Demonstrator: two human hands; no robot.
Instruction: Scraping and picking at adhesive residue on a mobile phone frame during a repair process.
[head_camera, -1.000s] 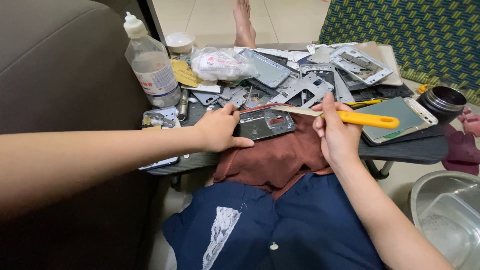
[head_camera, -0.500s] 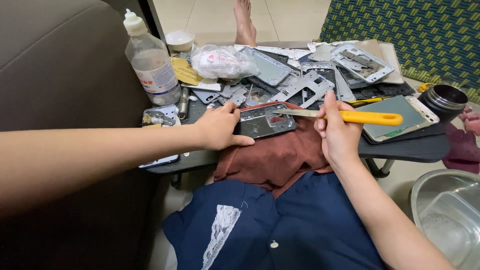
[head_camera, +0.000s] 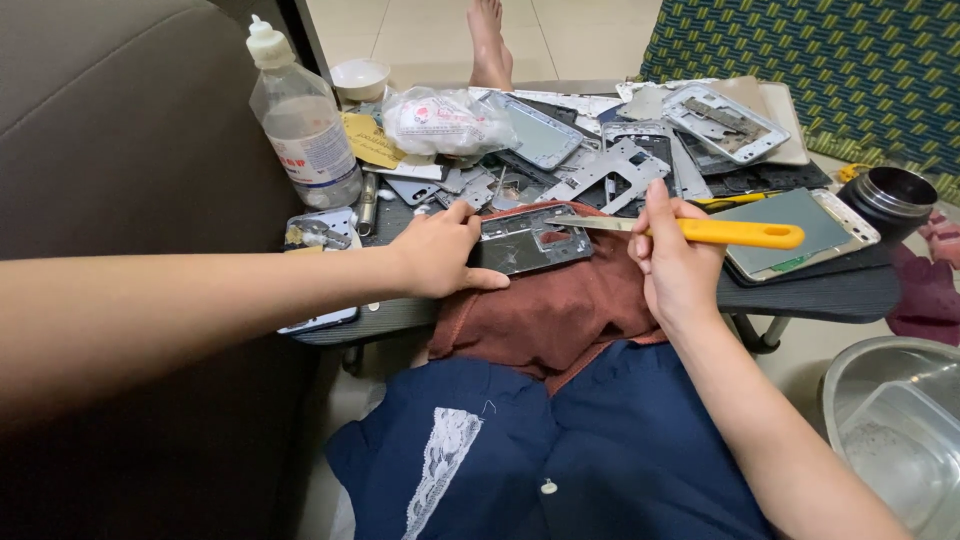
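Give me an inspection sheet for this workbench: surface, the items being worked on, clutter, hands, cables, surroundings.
Surface: small dark table, a rust-brown cloth draped over its near edge.
Job's things: grey metal phone frame lying on the cloth; yellow-handled flat-blade tool, blade tip over the frame.
Clutter: heap of grey phone frames and parts, clear plastic bottle, crumpled plastic bag, phone with greenish back, black round cup.
Hands: left hand pressing the frame's left end; right hand gripping the tool.
Cables: nothing seen.
Surroundings: brown sofa, patterned green-yellow cushion, steel basin, tiled floor, someone's bare foot.
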